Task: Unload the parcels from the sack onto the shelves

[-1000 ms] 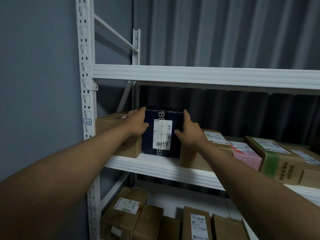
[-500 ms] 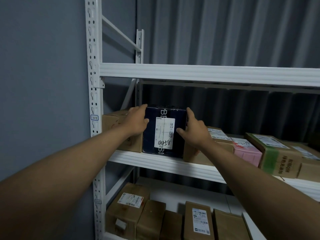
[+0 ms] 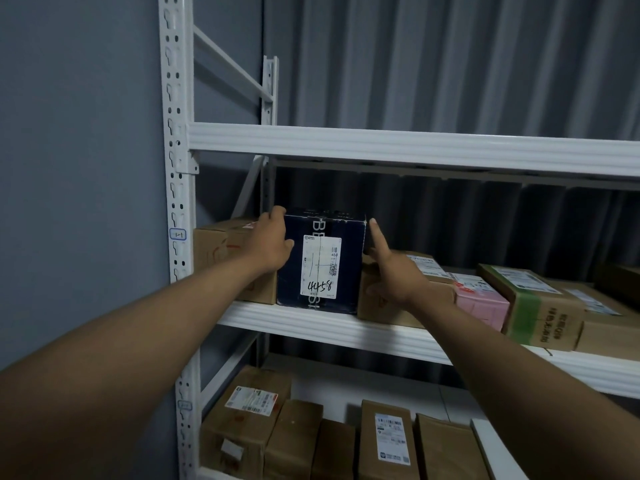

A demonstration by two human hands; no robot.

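Dark navy box (image 3: 320,261) stands upright on middle shelf (image 3: 311,322), dead ahead of both hands, front face w/ white label (image 3: 320,266) marked "4458" turned to camera. Long axis hard to judge; front face looks slightly taller than wide, depth hidden. Wedged between brown carton (image 3: 227,258) on left side and low brown carton (image 3: 388,296) on right side, apparently touching both.

Left hand (image 3: 270,244) grips upper left edge of the navy box, fingers curled over top corner, thumb on front face. Right hand (image 3: 394,271) open, fingers straight, index fingertip close to upper right corner of the box; contact cannot be confirmed, small gap seems there. So left hand is nearer, in fact on it; right one just beside.

Judgement: placing almost done; next move prob. a letting go, maybe a small push back to square the box w/ shelf edge. Push must go straight to the rear, since neighbours leave no room sideways.

Counts:
- navy box: 1
- hands: 2
- shelf levels in view: 3 (top beam (image 3: 415,147), middle, lower one)
- parcels on middle shelf beside navy box: approx. 5 – two brown cartons, pink box (image 3: 481,303), carton w/ green tape (image 3: 533,306), one more brown at far right edge
- parcels on lower level: approx. 5 brown cartons, some cut off
- sack: not in view
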